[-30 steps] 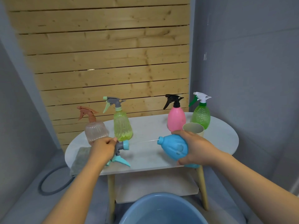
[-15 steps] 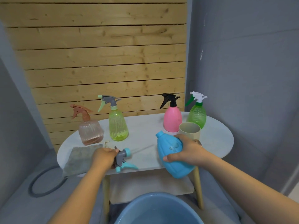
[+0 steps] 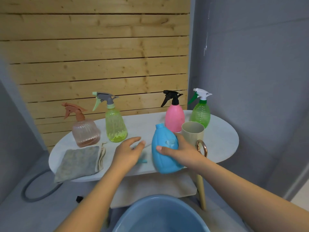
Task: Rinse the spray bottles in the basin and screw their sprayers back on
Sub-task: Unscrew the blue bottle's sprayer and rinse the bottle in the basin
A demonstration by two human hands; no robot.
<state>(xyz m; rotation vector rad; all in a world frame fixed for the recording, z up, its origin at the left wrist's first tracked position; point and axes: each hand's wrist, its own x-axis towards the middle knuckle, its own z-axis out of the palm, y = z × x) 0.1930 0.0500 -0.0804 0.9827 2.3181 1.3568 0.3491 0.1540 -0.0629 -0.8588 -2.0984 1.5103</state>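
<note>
The right hand (image 3: 182, 151) has its grip clamped on a smooth sky-blue plastic spray bottle without sprayer (image 3: 164, 152), standing nearly upright over the near edge of the pale oval counter (image 3: 222, 136), neck tilted slightly left and away. The left hand (image 3: 127, 154) hovers open-fingered above the teal sprayer (image 3: 142, 161). A blue round basin (image 3: 160, 215) sits below.
</note>
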